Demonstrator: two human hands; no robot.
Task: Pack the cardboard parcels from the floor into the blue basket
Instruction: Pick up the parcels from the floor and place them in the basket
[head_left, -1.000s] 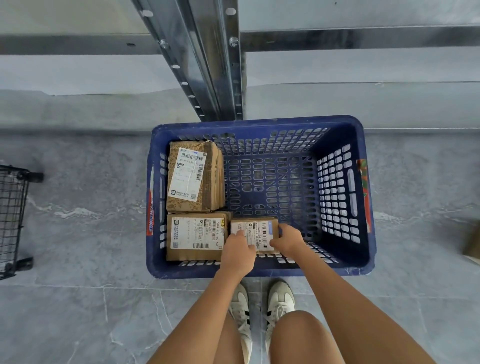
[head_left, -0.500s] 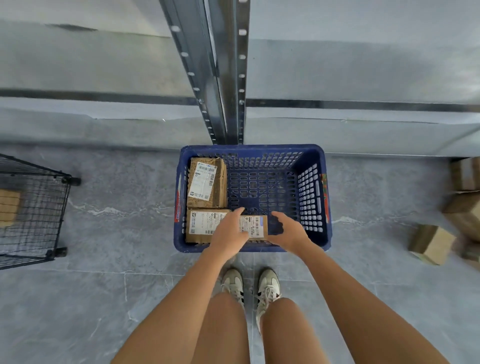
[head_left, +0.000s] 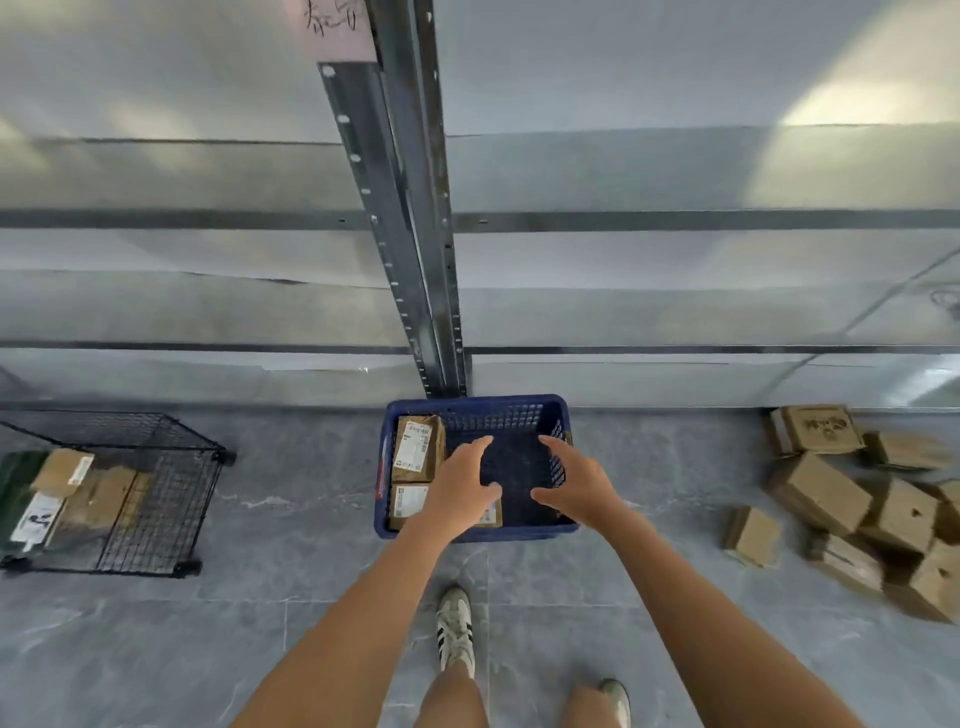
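The blue basket (head_left: 475, 404) stands on the floor at the foot of a metal shelf post. Inside it, a labelled cardboard parcel (head_left: 417, 448) lies at the back left, a second parcel (head_left: 409, 505) at the front left, and a small third one (head_left: 491, 514) peeks out beside my left wrist. My left hand (head_left: 464, 482) and my right hand (head_left: 574, 484) hover above the basket with fingers spread, holding nothing. A heap of several cardboard parcels (head_left: 852, 499) lies on the floor at the right.
A black wire cage (head_left: 156, 493) holding parcels stands on the floor at the left. The metal shelf post (head_left: 415, 249) rises behind the basket, with shelving along the back. My feet in white sneakers (head_left: 456, 631) stand on grey floor tiles in front of the basket.
Both hands let go of the small parcel in the basket's front and lifted away, open. The view rose and pulled back, so the cage and the parcel heap came into sight.
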